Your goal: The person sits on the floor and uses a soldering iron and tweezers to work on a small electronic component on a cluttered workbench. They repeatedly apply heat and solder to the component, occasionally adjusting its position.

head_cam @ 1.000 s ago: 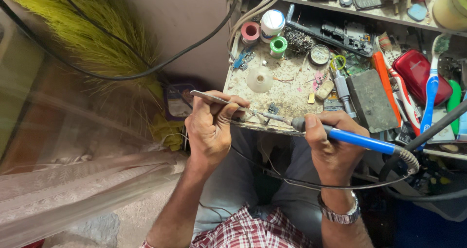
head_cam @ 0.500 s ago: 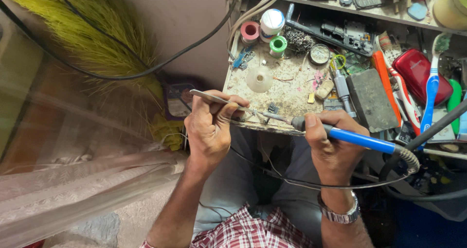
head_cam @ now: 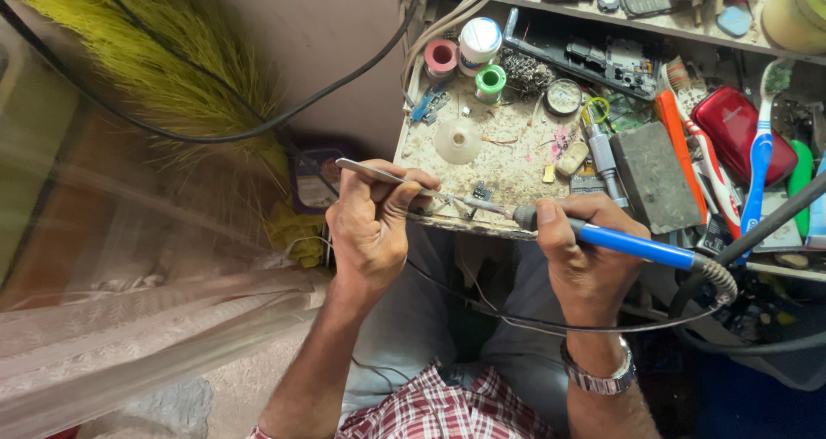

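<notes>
While a yellow broom [head_cam: 163,69] leans in the upper left of the frame with a black cable [head_cam: 258,120] across it, the work goes on in the middle. Low on the left lies a pale cloth [head_cam: 129,336].

The left hand [head_cam: 370,228] is closed tight on thin metal tweezers [head_cam: 404,183]. The tweezers point right, and their tips sit at the front edge of the bench [head_cam: 508,159], on a tiny part [head_cam: 482,194] too small to make out. The right hand [head_cam: 589,254] is closed around a soldering iron [head_cam: 619,241] with a blue handle. Its metal tip points left and meets the tweezer tips at that same spot, in the middle of the frame. A watch [head_cam: 598,374] sits on the right wrist. The iron's cord [head_cam: 551,323] loops under both hands.

Up on the bench are a round clear lens [head_cam: 458,139], a pink tape roll [head_cam: 441,58], a white jar [head_cam: 479,45] and a green spool [head_cam: 490,80]. Farther right lie a grey block [head_cam: 656,176], a red case [head_cam: 744,133] and a blue toothbrush [head_cam: 759,159].
</notes>
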